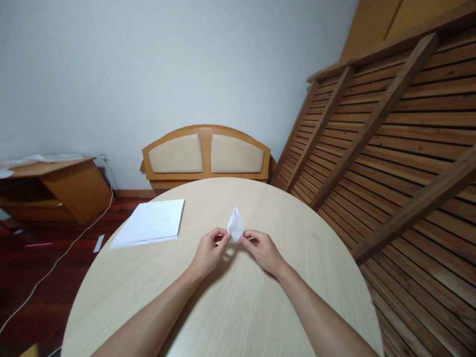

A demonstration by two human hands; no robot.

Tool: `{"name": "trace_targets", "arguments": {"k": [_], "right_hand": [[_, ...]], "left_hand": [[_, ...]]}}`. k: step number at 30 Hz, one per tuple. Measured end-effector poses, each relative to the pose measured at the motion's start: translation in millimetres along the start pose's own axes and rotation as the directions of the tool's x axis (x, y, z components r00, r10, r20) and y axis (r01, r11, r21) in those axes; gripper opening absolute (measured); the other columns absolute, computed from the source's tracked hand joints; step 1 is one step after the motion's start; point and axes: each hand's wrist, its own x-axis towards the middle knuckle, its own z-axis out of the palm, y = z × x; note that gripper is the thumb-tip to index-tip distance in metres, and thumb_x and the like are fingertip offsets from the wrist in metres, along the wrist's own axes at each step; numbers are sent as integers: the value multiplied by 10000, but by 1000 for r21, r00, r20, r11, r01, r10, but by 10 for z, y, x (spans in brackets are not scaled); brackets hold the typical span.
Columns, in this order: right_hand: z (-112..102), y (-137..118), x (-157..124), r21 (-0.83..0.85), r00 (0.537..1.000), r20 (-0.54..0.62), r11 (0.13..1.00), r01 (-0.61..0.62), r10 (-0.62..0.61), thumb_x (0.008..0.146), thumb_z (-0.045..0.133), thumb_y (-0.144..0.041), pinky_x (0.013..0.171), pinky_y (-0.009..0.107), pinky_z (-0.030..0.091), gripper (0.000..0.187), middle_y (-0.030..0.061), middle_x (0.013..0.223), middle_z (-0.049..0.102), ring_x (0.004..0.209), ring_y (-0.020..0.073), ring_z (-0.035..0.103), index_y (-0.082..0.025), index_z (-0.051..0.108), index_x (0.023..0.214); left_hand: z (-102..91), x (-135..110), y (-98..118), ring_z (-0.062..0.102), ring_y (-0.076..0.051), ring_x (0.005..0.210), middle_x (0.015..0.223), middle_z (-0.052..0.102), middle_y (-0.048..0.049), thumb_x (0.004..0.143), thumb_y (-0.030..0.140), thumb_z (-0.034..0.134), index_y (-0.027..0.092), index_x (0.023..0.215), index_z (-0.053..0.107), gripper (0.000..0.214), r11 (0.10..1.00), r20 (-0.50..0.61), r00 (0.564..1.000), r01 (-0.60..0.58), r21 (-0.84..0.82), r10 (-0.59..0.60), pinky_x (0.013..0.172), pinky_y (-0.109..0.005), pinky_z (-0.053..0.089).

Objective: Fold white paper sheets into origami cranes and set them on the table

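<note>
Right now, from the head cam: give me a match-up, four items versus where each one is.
1. folded white paper
2. stack of sheets
3. slatted wooden frame
4. white cable

a. on the floor, left of the table
b. pinched between left hand and right hand
c. leaning, right of the table
d. flat on the table, left of both hands

Pairs: 1-b, 2-d, 3-c, 4-a.

Bare left hand [207,254], bare right hand [265,252]
</note>
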Motion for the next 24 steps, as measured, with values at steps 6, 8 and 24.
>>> {"name": "trace_targets", "arguments": {"k": [6,8,24], "right_hand": [[35,22,2,107,998,-13,993,-58,60,890,623,-400,812,319,522,222,39,889,720,847,184,673,-185,678,885],[35,48,6,122,997,-34,990,-68,72,865,650,-406,800,318,520,224,38,882,713,835,184,670,-184,656,891],[34,117,8,244,985,14,954,-172,174,785,743,-459,729,302,474,331,54,850,714,772,181,651,-152,660,874]], "left_hand": [[9,15,-55,565,-119,614,711,638,-15,799,435,722,157,801,640,290,999,-31,998,-51,-20,50,572,-226,437],[15,15,-66,564,-106,606,713,629,5,775,412,750,166,813,592,294,996,-53,997,-62,-60,59,572,-215,428],[-8,18,-56,615,-138,690,771,678,-31,760,409,776,156,831,612,310,996,45,998,-42,-79,46,630,-247,446]]}}
